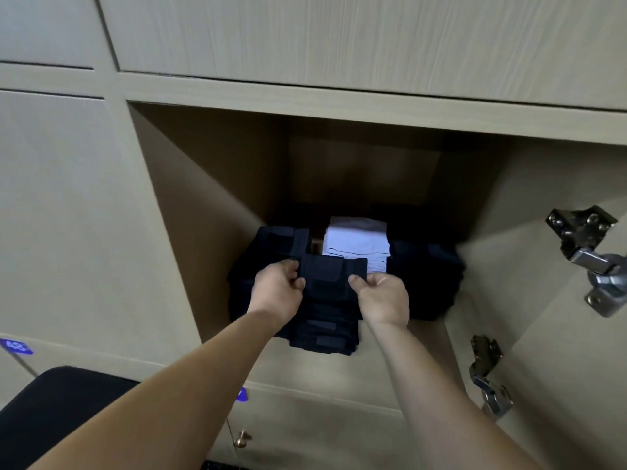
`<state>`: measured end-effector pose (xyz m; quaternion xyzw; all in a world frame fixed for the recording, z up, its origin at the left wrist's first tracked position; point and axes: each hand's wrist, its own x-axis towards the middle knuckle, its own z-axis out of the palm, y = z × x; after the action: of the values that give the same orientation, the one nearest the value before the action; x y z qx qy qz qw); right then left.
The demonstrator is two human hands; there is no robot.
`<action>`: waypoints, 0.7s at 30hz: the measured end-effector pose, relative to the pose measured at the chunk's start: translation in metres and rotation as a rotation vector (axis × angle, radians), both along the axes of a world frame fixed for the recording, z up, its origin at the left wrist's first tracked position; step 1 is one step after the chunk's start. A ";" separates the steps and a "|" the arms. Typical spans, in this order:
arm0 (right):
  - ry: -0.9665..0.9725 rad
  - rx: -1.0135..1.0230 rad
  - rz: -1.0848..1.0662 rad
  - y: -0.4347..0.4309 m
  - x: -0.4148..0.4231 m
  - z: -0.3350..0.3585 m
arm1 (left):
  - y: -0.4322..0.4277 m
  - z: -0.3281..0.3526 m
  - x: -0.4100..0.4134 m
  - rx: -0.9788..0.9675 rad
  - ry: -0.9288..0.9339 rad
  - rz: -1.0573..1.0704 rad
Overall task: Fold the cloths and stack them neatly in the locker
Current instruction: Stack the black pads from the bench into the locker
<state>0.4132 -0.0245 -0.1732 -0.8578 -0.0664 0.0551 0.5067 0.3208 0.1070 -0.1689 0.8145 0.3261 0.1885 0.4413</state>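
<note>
At the near edge of the locker (203,205), left hand (280,286) and right hand (383,298) each pinch a folded dark cloth (324,276) atop the dark stack (325,330), which seems to overhang the shelf lip; an uneven release could topple it. White stack (356,242) lies beyond.

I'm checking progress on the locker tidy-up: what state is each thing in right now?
locker: open, holding cloths.
locker door: swung open to the right.
top dark cloth: folded, held over the front dark stack.
front dark stack: folded, piled at the locker's front edge.
white cloths: folded, stacked further back.
left hand: pinches the top dark cloth's left edge.
right hand: pinches its right edge.
</note>
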 end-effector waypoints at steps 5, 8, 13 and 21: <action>-0.059 -0.054 -0.037 0.000 -0.001 -0.011 | -0.001 -0.014 -0.006 0.283 0.001 -0.031; -0.056 0.028 -0.047 -0.005 0.000 -0.019 | -0.002 -0.018 -0.017 0.592 0.027 -0.035; 0.280 0.299 0.071 -0.003 -0.012 -0.026 | -0.007 -0.028 -0.026 0.691 0.150 -0.218; 0.299 0.283 0.155 0.008 -0.021 -0.023 | -0.003 -0.029 -0.024 0.786 0.259 -0.225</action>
<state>0.3925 -0.0161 -0.1964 -0.7527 -0.0634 0.2106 0.6205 0.2972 0.1037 -0.1980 0.9681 0.1913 0.1455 0.0706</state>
